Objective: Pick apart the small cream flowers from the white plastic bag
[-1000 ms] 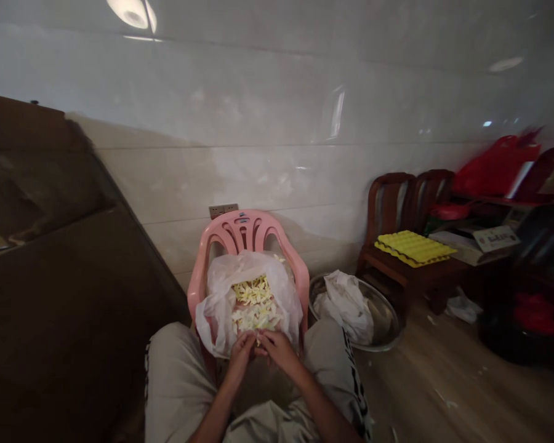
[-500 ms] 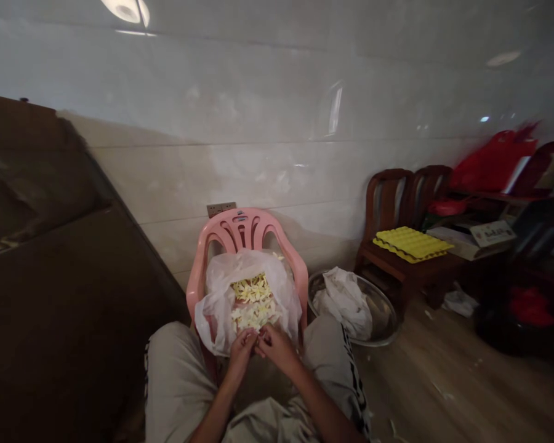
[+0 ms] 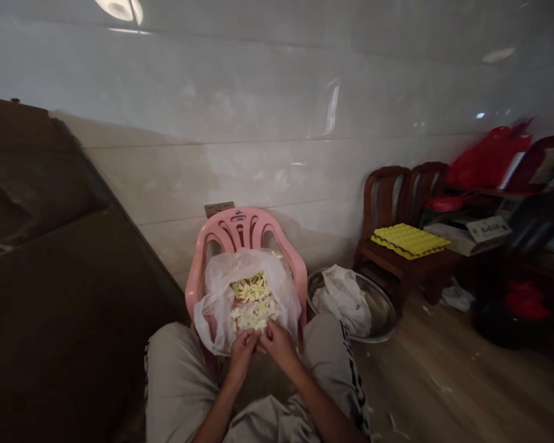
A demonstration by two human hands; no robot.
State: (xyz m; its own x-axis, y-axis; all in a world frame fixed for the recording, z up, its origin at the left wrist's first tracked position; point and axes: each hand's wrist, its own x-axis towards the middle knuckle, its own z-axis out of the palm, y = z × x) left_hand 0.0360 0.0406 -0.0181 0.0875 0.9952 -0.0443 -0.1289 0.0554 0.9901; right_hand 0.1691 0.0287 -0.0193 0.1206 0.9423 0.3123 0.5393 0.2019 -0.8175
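We see the left hand [image 3: 243, 344] and the right hand [image 3: 277, 343] close together between the knees, at the near edge of a pink plastic chair [image 3: 298, 269]. Both hands have their fingers curled in, and the fingertips come together over the near side of a white plastic bag [image 3: 222, 269] spread on the seat. We cannot tell whether either hand grips a small piece, as the fingertips are too small and dim to read. The pale shreds lie at the bag's open middle in two heaps: a yellower far heap [image 3: 250, 289] and a whiter near heap [image 3: 253, 315] just beyond the fingertips. To the right of the chair, we find a metal basin [image 3: 389, 322] on the floor [image 3: 410, 369], with a crumpled white bag [image 3: 344, 301] inside it. Farther right, yellow egg trays [image 3: 410, 240] rest on the seat of a wooden chair [image 3: 384, 184], beside an open cardboard box [image 3: 488, 229]. Behind the pink chair, we see a socket [image 3: 218, 208] on the tiled wall [image 3: 258, 123].
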